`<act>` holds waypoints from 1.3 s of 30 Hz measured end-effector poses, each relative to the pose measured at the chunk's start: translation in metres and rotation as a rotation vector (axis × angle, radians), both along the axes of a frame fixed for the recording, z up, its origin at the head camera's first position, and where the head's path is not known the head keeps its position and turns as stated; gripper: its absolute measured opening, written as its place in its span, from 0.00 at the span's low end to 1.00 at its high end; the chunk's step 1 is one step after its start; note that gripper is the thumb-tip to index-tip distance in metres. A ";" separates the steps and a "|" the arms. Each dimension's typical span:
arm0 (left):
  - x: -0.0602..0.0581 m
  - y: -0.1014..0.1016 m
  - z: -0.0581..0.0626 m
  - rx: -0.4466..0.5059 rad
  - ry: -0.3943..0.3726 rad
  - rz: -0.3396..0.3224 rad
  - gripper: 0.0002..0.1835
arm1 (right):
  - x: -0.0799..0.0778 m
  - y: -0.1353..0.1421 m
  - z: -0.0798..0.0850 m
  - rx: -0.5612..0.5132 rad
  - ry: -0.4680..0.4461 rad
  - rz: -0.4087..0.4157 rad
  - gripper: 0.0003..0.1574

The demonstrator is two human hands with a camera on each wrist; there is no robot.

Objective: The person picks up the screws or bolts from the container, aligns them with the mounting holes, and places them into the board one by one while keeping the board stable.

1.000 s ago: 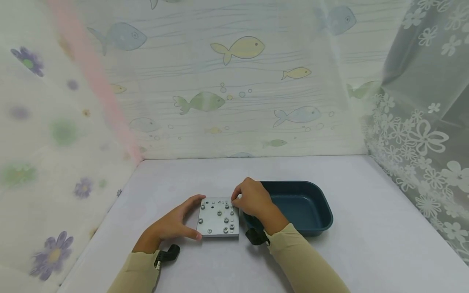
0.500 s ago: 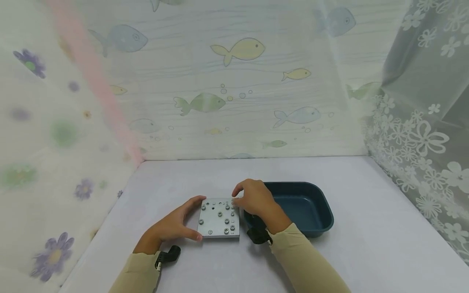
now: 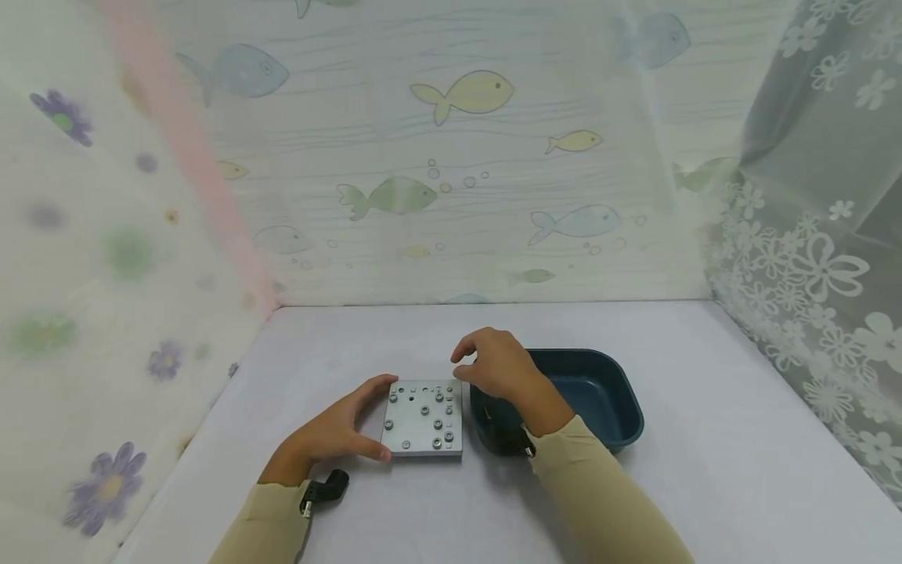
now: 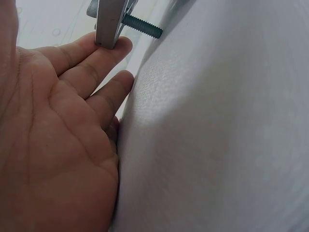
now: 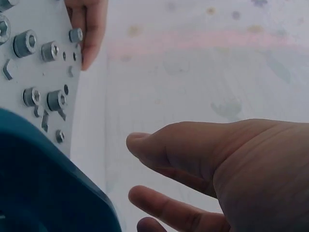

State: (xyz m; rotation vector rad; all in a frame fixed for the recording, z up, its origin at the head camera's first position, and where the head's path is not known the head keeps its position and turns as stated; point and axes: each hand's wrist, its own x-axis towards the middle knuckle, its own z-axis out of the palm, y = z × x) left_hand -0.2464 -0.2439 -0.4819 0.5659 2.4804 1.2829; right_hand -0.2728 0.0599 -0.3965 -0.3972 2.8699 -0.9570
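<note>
My left hand [image 3: 334, 429] spans the left side of a square silver metal plate [image 3: 412, 431], thumb at the near corner and forefinger at the far one. Several socket-head screws [image 3: 424, 410] stand in its top, among holes and engraved marks. In the left wrist view, fingertips touch the plate's edge [image 4: 108, 24], and a threaded screw shank [image 4: 142, 25] sticks out beneath. Above the far right corner of the plate, my right hand [image 3: 499, 364] hovers beside the blue tray. Its thumb [image 5: 169, 140] and fingers are apart, with nothing seen between them.
The dark blue tray [image 3: 622, 381] stands just right of the plate, partly hidden by the right forearm. A white-covered table [image 3: 338, 345] lies beneath. Patterned curtains [image 3: 395, 266] enclose the back and both sides.
My right hand has lifted off the plate's far right corner and moved up and to the right, its thumb and forefinger parting. The left hand and the plate stay in place.
</note>
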 end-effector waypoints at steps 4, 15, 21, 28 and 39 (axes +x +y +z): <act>0.000 0.000 -0.001 -0.002 -0.002 0.007 0.67 | -0.001 0.005 0.004 -0.009 -0.001 0.002 0.06; 0.000 -0.001 0.000 -0.003 0.002 0.012 0.67 | -0.011 0.026 0.005 -0.065 -0.015 0.128 0.04; 0.000 -0.001 0.000 0.012 0.002 -0.003 0.66 | -0.019 0.044 0.000 -0.096 -0.039 0.287 0.06; 0.001 -0.001 0.001 0.014 0.002 -0.007 0.66 | -0.024 0.060 -0.004 -0.071 -0.079 0.422 0.07; 0.001 0.000 0.001 0.017 0.000 -0.007 0.67 | -0.035 0.074 -0.024 0.000 -0.118 0.529 0.09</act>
